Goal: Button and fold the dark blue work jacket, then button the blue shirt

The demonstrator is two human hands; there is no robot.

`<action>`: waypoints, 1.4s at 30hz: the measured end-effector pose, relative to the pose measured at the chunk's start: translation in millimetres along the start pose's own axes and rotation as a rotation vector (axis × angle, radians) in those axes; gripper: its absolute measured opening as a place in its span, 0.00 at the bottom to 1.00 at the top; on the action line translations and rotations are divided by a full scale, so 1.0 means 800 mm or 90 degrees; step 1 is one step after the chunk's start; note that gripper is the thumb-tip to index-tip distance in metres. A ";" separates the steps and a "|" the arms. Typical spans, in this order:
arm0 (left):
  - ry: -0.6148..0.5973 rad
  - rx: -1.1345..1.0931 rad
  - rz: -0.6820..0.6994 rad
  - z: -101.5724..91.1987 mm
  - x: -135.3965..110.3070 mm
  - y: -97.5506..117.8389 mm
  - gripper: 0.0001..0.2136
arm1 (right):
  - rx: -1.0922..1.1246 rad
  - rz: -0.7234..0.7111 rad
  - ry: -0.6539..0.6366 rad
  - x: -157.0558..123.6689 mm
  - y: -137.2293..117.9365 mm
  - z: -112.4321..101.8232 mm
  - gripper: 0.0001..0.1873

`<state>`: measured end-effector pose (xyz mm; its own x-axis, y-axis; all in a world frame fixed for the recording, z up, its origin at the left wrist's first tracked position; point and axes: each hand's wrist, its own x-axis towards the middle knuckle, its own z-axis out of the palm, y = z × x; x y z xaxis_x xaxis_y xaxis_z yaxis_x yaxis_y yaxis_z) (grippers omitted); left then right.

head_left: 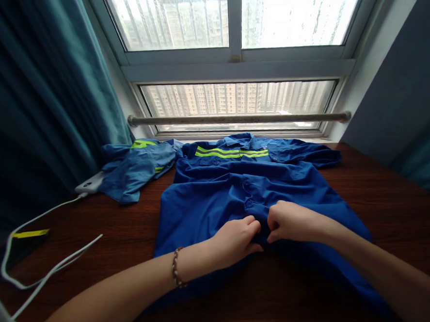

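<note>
A blue work shirt [205, 204] with yellow-green reflective stripes across its chest lies spread on the wooden table, collar toward the window. Both hands are at its front opening near the lower hem. My left hand [237, 237], with a braided bracelet on the wrist, pinches the shirt's front edge. Just to the right, my right hand [287, 221] is closed on the other side of the same opening. A small gap separates the two hands. The fingertips are partly hidden, and so is the bit of cloth between them. Buttons run up the front placket above the hands.
A folded blue garment piece [136, 168] with yellow-green bands lies at the left, against a white power strip [90, 182]. A white cable [44, 213] loops over the table's left side. Behind the table [390, 210] are a metal rail [239, 119], a window and a teal curtain [60, 74].
</note>
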<state>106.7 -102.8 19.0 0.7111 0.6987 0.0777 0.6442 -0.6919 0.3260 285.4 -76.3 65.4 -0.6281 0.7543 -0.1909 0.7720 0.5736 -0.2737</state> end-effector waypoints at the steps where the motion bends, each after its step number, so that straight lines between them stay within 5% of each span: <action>1: -0.015 0.009 0.000 0.003 0.002 -0.004 0.12 | 0.035 -0.007 -0.003 0.000 0.003 -0.005 0.07; 6: -0.055 -0.048 0.013 -0.003 0.007 -0.017 0.16 | 0.138 0.018 0.078 0.002 0.023 -0.029 0.08; 13: -0.076 -0.057 0.011 -0.004 0.004 -0.015 0.01 | 0.274 0.141 0.235 0.012 0.043 -0.044 0.08; 19: -0.022 -0.107 -0.006 -0.003 0.006 -0.013 0.10 | 0.343 0.054 0.225 0.013 0.037 -0.045 0.21; 30: -0.012 -0.083 -0.032 0.012 0.006 -0.013 0.13 | 0.573 0.077 0.220 0.007 0.031 -0.049 0.13; 36: -0.016 -0.088 -0.013 0.013 0.005 -0.013 0.10 | 0.353 0.054 0.302 0.010 0.035 -0.045 0.08; 42: -0.001 -0.105 -0.039 0.016 0.005 -0.012 0.08 | -0.167 0.124 0.602 0.003 0.013 -0.032 0.08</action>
<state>106.8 -96.2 4.3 0.6722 0.7386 0.0507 0.6323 -0.6083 0.4797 294.3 -60.9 86.4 -0.2407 0.7213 0.6494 0.9222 0.3785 -0.0786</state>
